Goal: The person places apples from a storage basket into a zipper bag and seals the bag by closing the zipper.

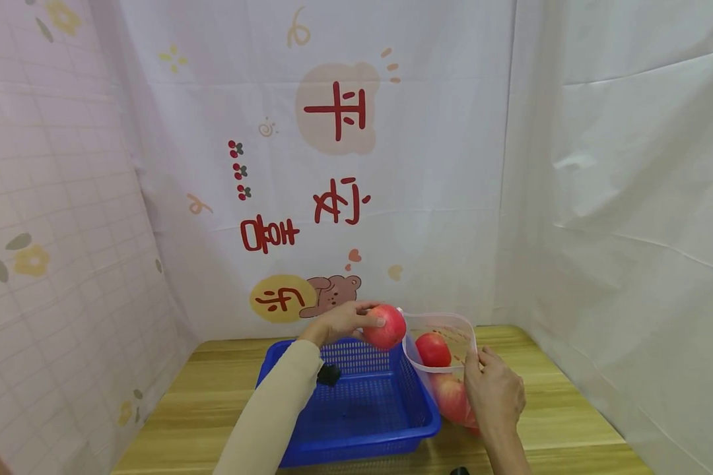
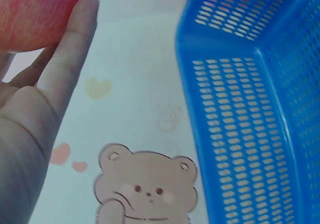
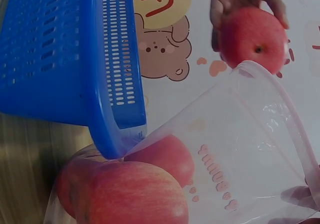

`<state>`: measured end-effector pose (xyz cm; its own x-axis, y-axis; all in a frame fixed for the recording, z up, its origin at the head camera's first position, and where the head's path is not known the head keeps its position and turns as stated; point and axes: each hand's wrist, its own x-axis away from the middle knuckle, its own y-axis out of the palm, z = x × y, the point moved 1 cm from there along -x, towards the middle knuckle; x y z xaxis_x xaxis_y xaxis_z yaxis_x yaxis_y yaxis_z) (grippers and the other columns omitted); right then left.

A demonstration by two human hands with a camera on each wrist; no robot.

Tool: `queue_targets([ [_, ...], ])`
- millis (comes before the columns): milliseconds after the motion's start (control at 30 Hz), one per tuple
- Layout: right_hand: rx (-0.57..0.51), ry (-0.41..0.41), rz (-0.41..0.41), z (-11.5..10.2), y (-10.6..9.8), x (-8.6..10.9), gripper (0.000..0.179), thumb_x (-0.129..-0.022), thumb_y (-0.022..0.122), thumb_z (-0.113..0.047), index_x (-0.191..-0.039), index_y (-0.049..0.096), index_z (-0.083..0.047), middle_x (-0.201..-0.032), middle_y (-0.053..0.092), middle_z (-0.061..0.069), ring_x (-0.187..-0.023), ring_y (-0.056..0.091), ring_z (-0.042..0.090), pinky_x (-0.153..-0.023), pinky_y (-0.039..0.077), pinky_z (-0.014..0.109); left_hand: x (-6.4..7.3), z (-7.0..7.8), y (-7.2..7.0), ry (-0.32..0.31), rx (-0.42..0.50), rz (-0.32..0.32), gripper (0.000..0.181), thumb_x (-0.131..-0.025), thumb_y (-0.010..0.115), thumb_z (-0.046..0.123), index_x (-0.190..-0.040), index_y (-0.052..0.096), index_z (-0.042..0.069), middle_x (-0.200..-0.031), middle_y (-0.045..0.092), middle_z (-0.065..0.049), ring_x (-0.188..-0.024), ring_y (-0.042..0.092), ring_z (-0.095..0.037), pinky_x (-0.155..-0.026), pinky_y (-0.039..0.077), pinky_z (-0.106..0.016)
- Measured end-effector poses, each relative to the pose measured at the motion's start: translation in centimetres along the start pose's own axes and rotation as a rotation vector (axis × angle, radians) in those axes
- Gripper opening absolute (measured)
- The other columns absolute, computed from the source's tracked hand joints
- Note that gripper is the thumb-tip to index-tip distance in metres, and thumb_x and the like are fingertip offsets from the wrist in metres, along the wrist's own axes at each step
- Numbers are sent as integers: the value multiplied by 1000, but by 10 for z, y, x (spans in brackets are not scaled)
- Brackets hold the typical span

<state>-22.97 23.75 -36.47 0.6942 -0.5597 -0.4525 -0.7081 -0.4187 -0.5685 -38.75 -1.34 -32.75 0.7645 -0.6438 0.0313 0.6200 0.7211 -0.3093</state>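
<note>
My left hand (image 1: 346, 321) holds a red apple (image 1: 385, 327) above the back right corner of the blue basket (image 1: 356, 435), thumb and fingers curled round it. In the right wrist view that apple (image 3: 255, 40) overlaps the rim of a clear mesh-like bag (image 3: 250, 134) with pink print. My right hand (image 1: 494, 389) pinches the bag's rim at its right side, and the bag's mouth gapes. Several apples (image 3: 135, 194) lie inside the bag, which stands against the basket's right side. No fruit shows on the basket's floor.
A wood-grain table (image 1: 202, 396) carries the basket and bag. White printed cloth (image 1: 428, 165) hangs behind, with more cloth (image 1: 642, 231) on the right and a gridded cloth (image 1: 53, 198) on the left. A small black object (image 1: 460, 471) sits at the front edge of view.
</note>
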Motion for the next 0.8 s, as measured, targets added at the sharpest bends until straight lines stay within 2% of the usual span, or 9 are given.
queue_targets([
  [167, 8, 2, -10, -1, 0, 0, 39, -100, 48, -31, -117, 73, -6, -126, 64, 18, -107, 57, 55, -80, 46, 63, -6, 19, 7, 36, -13, 24, 67, -86, 76, 37, -146, 50, 21, -135, 56, -5, -120, 54, -26, -95, 51, -46],
  [367, 12, 2, -14, -1, -1, 0, 41, -100, 46, -32, -116, 73, -6, -126, 64, 18, -107, 58, 54, -80, 46, 62, -17, 37, 26, 113, -61, 5, 61, -90, 73, 32, -145, 50, 20, -132, 58, -4, -115, 58, -23, -92, 53, -42],
  [467, 15, -3, -17, -1, 0, -1, 40, -100, 46, -31, -116, 73, -6, -126, 64, 19, -107, 58, 54, -80, 46, 62, -23, 42, 37, 146, -88, 2, 59, -90, 73, 30, -143, 51, 19, -127, 60, -3, -111, 60, -21, -89, 55, -39],
  [633, 16, -17, -8, -2, 0, 0, 39, -100, 46, -31, -115, 74, -7, -125, 65, 18, -105, 58, 54, -77, 47, 63, -30, 45, 55, 191, -184, 7, 55, -88, 75, 32, -139, 56, 24, -119, 63, 2, -105, 61, -15, -84, 55, -32],
  [800, 19, -19, -2, -3, 0, 0, 39, -100, 47, -32, -115, 74, -8, -125, 65, 18, -105, 59, 54, -76, 48, 63, -34, 47, 71, 228, -270, 15, 56, -86, 77, 32, -137, 57, 22, -115, 63, 4, -100, 60, -11, -81, 55, -27],
])
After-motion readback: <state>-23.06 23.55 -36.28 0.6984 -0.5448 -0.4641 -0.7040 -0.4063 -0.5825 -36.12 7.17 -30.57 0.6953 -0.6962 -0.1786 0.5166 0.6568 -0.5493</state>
